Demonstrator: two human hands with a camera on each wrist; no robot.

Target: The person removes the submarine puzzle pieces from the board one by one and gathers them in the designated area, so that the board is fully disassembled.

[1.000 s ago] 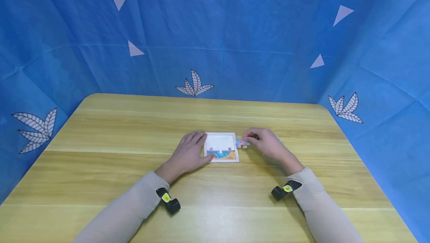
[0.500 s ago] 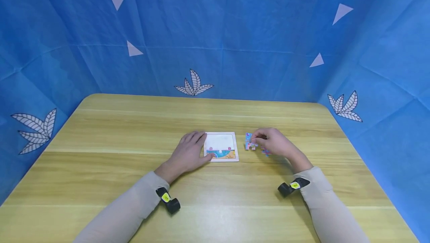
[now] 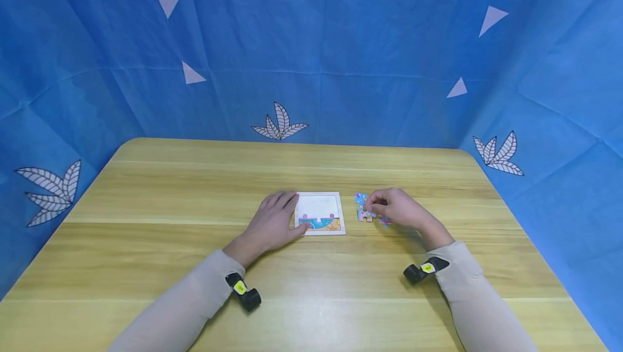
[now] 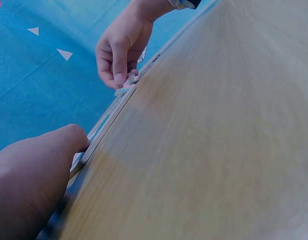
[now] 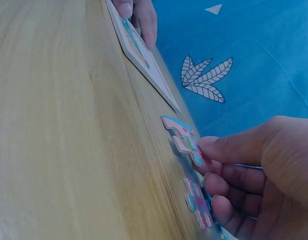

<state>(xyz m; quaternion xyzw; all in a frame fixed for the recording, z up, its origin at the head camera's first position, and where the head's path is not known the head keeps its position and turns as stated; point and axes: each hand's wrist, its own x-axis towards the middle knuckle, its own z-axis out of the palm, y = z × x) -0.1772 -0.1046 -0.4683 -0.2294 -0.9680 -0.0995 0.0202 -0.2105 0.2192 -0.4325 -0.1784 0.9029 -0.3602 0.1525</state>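
My left hand (image 3: pixel 274 218) rests on the left side of a white-framed puzzle board (image 3: pixel 342 221), its thumb on the lower part and its fingers by the upper left corner. Fitted pieces (image 3: pixel 321 224) in teal and orange fill the bottom strip; the white area (image 3: pixel 316 203) above is bare. Right of the board, my right hand (image 3: pixel 398 208) pinches a pink and blue puzzle piece (image 5: pixel 185 139) between thumb and forefinger. That piece is tilted, with a shadow below it. Another pink and blue puzzle piece (image 5: pixel 198 202) lies below the curled fingers, partly covered.
The board and pieces are on a wood-grain table (image 3: pixel 194 179) with rounded far corners. A blue cloth (image 3: pixel 311 44) printed with white triangles and leaves hangs behind it and at the sides. A bit of blue shows under the right fingers in the right wrist view.
My right hand has moved right, away from the board's right edge, with the puzzle piece, and then shifted slightly toward me. My left hand and the board have stayed in place.
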